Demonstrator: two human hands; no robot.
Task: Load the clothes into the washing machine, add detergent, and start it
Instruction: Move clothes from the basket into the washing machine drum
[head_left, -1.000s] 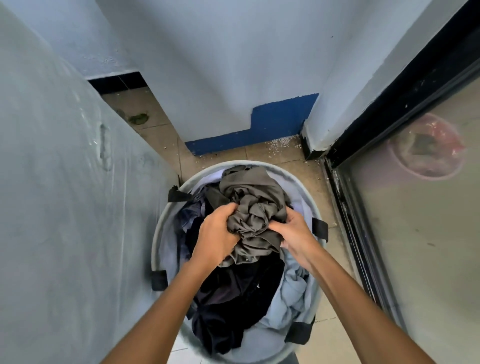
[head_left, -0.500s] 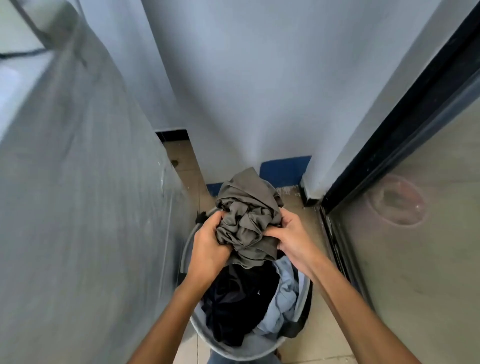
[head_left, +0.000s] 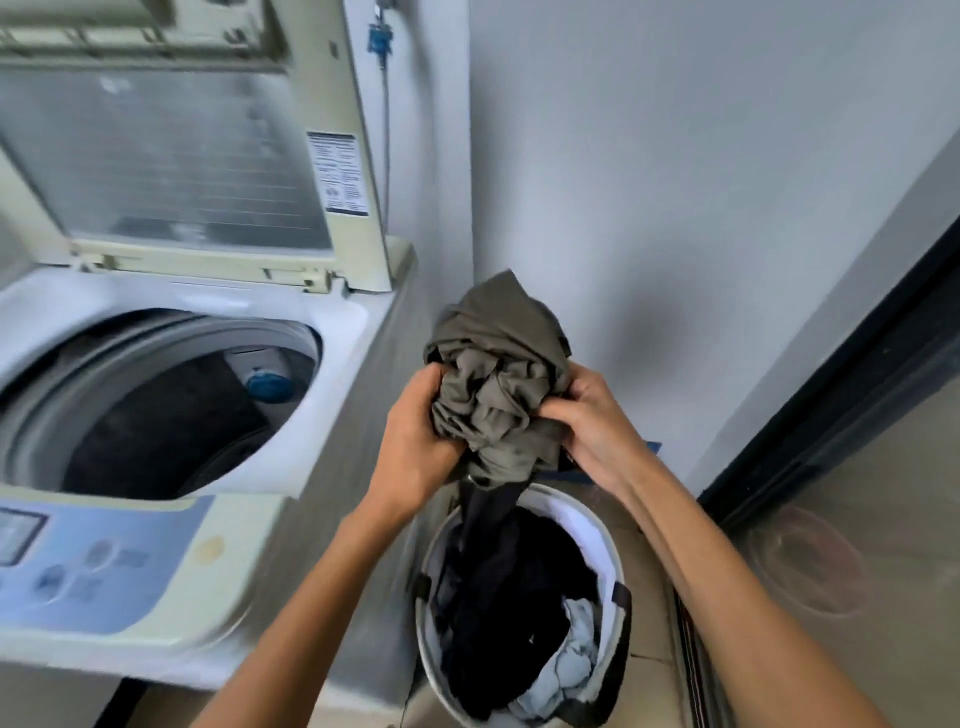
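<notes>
A bunched olive-grey garment (head_left: 496, 384) hangs in the air above the round white laundry basket (head_left: 615, 551). My left hand (head_left: 415, 441) grips its left side and my right hand (head_left: 597, 426) grips its right side. A dark garment (head_left: 498, 582) trails from the bundle down into the basket, which also holds dark and light-blue clothes. To the left stands the top-loading washing machine (head_left: 311, 415) with its lid (head_left: 171, 156) raised and its drum (head_left: 156, 410) open and dark inside.
The machine's control panel (head_left: 98, 566) faces me at lower left. A grey wall (head_left: 675, 208) rises behind the basket. A dark-framed glass door (head_left: 841, 415) runs along the right. The basket sits in a narrow gap between machine and door.
Both hands have lifted the olive-grey garment up out of the basket to about the machine's top. My view has swung up and left, bringing the open washing machine into sight.
</notes>
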